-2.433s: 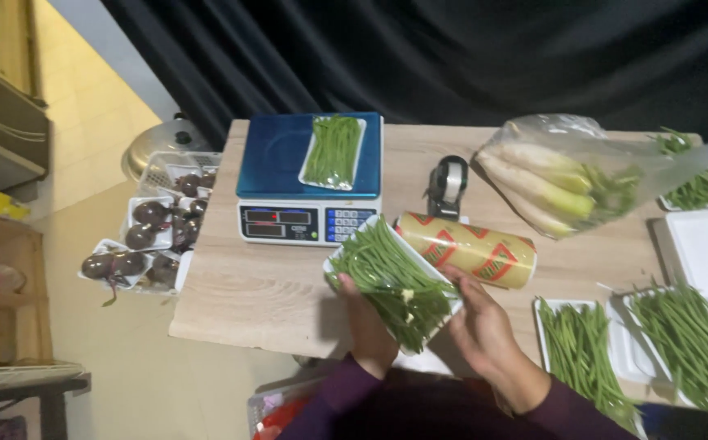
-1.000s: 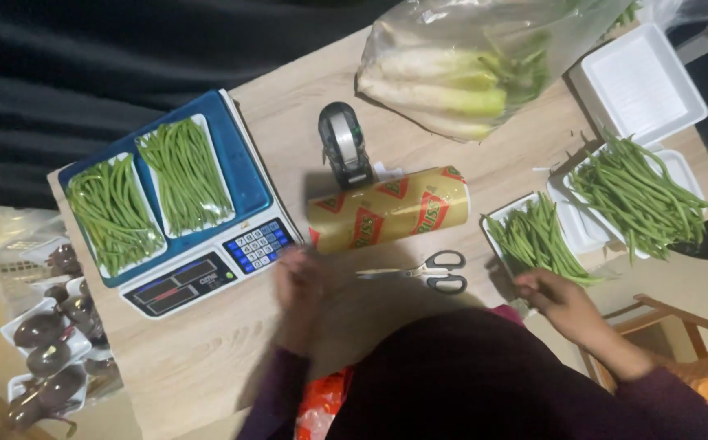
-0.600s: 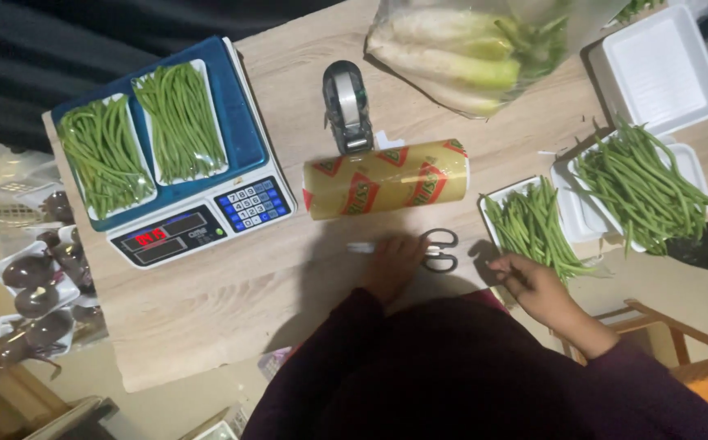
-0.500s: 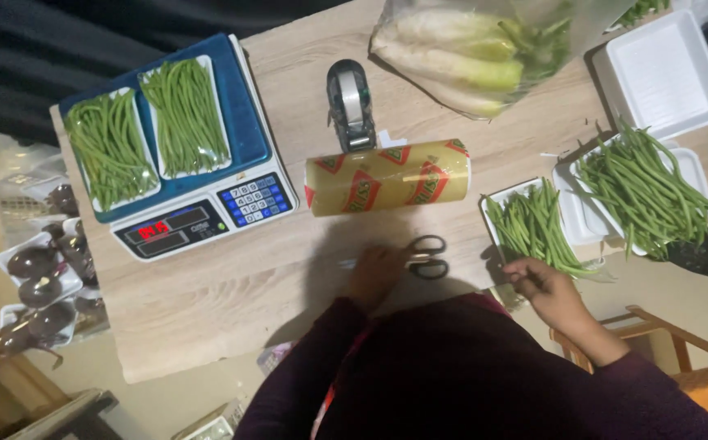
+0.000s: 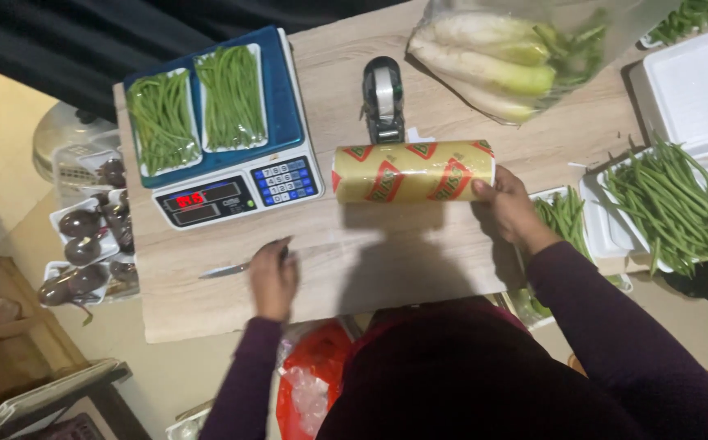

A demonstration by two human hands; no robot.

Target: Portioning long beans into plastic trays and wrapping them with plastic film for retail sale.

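Right hand (image 5: 507, 210) has a closed grip on the end of the cling-film roll (image 5: 413, 171), lying mid-counter (image 5: 207, 301) by the scale (image 5: 224, 122). Left hand (image 5: 273, 277) is wrapped round scissors (image 5: 232, 268) near the front edge.

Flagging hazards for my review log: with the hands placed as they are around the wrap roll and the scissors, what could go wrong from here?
1. The left hand grips scissors whose blades point outward near the table edge; a slip could nick something or drop them.
2. The right hand steadies only one end of the cling film roll, so it might swivel or roll into the tape dispenser.
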